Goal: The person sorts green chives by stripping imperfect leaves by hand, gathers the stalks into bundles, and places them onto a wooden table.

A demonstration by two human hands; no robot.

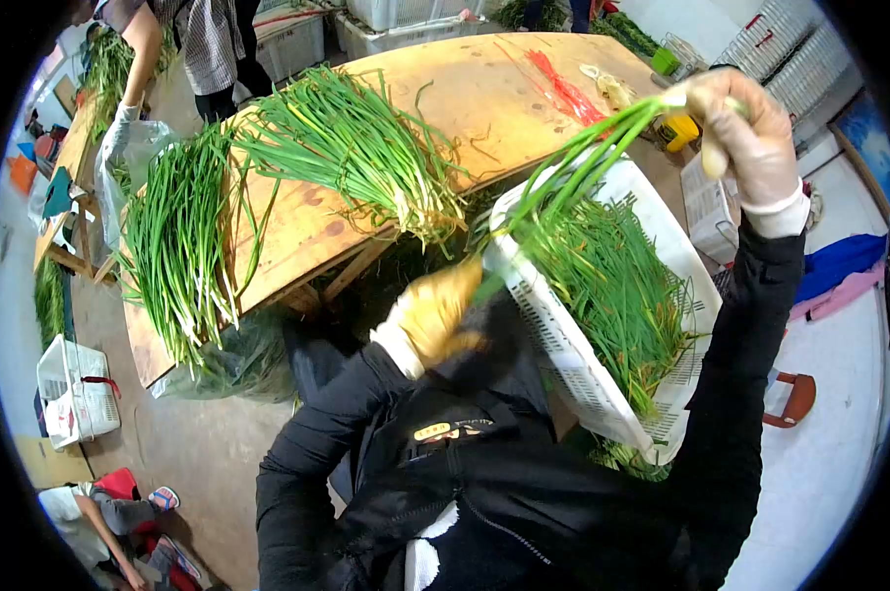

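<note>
My right hand (745, 133), in a pale glove, is raised at the upper right with its fingers closed round the white ends of some green stalks (603, 148). These hang down leftward over a white crate (593, 369) that holds more loose greens (603, 276). My left hand (435, 315), in a yellowish glove and blurred, is by the crate's left side near the stalks' lower ends; whether it grips anything is unclear. On the wooden table (297, 231) lie two piles of long green stalks, one at the middle (347, 148) and one at the left (184, 227).
Red strings (563, 89) lie at the table's far side. Another person's gloved hand (120, 128) is at the upper left beside a plastic bag. A seated person (100, 532) is at the lower left, below a white basket (76, 389). A brown stool (792, 399) stands at right.
</note>
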